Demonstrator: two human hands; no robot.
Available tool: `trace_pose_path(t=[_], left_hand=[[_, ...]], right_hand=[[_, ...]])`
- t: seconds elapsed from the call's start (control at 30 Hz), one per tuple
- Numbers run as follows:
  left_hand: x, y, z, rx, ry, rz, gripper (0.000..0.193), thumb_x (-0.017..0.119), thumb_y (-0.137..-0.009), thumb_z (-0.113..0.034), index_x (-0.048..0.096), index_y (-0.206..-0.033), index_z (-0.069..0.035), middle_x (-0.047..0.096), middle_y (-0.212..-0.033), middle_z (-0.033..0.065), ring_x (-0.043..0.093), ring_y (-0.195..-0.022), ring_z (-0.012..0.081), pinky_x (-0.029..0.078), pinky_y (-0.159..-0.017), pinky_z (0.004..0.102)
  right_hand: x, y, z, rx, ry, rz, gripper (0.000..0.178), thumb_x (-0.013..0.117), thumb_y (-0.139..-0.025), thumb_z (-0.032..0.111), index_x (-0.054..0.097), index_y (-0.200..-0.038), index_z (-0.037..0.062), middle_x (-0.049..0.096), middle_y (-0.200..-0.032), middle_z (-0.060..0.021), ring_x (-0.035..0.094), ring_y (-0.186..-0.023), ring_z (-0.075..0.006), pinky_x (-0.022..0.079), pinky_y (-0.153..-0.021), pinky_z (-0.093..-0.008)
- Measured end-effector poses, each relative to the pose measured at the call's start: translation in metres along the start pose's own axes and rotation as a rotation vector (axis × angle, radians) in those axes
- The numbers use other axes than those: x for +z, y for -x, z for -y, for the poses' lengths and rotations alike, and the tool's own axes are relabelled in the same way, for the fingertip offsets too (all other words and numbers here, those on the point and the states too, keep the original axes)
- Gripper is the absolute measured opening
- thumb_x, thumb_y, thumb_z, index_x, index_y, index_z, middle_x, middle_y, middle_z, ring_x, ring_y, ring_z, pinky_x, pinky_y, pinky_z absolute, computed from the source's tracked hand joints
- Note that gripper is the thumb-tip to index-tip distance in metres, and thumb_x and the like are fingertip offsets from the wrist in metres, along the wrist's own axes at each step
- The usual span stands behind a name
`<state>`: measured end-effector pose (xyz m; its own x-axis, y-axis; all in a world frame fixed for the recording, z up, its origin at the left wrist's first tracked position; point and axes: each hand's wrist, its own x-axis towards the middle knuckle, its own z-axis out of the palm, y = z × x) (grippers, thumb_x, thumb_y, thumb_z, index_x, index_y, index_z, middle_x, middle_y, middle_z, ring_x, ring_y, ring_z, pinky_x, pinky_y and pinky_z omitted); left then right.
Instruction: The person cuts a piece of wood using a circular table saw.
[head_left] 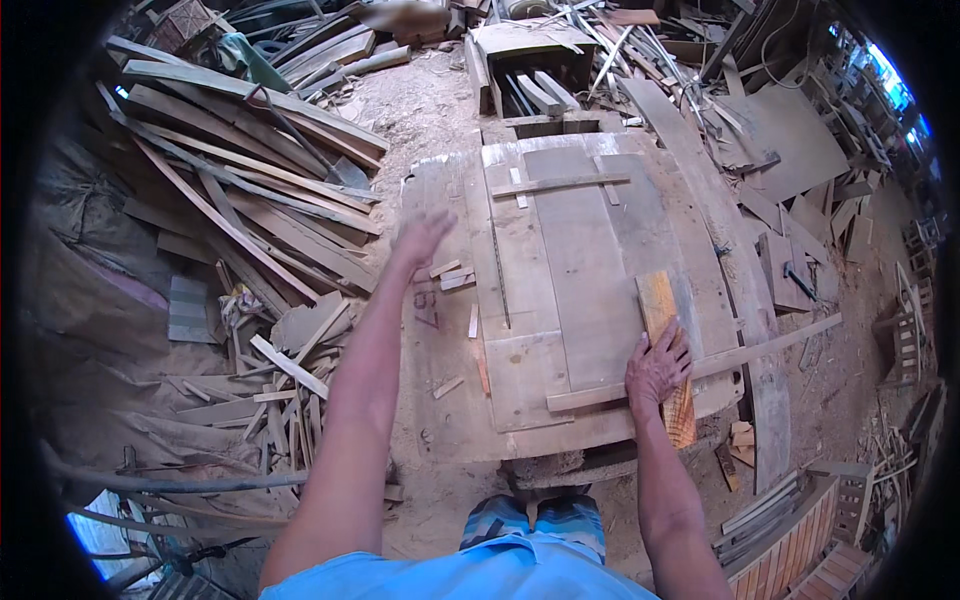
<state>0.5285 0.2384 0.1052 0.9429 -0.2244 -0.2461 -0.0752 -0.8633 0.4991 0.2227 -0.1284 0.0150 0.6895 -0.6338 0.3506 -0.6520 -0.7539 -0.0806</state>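
My right hand (657, 372) lies over a yellow-orange wooden board (657, 300). Its thumb is by the board's left edge and its fingers reach across to the right edge. Beneath this board a long thin wooden strip (770, 345) crosses at a slant. My left hand (424, 240), slightly blurred, is over the left part of the worktable (430, 400), its fingers stretched out and nothing visible in them. Small wood offcuts (457, 278) lie just below it. Flat plywood sheets (575, 270) cover the middle of the table, with a crosswise batten (560, 185) near the far end.
A heap of long planks (260, 160) rises on the left, with scrap wood (290, 375) nearer me. Beyond the table stands a wooden box (530, 45) with slats inside. A hammer (800, 280) and slatted wooden pieces (790, 540) are at the right. Sawdust covers the floor.
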Motion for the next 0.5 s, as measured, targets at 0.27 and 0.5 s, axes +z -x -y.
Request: trace_pose_path(t=[0.27,0.5], left_hand=[[0.110,0.098,0.010,0.043,-0.185,-0.138,0.082,0.056,-0.090,-0.081,0.057,-0.154,-0.029,0.036,-0.167,0.0173,0.021,-0.156,0.0480,0.017,-0.129,0.0587],[0.164,0.216,0.003,0.098,-0.236,-0.366,0.059,0.074,-0.089,-0.058,0.069,-0.136,-0.023,0.052,-0.143,0.0141,0.042,-0.138,0.0425,0.034,-0.116,0.0586]], right_hand=[[0.004,0.000,-0.001,0.019,0.049,0.001,0.074,0.066,-0.097,0.044,0.044,-0.160,0.0139,0.052,-0.146,-0.0185,0.053,-0.130,-0.0379,0.041,-0.110,-0.0528],[0.002,0.002,0.001,0.001,0.080,-0.035,0.072,0.065,-0.098,0.047,0.045,-0.160,0.0153,0.053,-0.147,-0.0179,0.053,-0.129,-0.0381,0.042,-0.109,-0.0528]])
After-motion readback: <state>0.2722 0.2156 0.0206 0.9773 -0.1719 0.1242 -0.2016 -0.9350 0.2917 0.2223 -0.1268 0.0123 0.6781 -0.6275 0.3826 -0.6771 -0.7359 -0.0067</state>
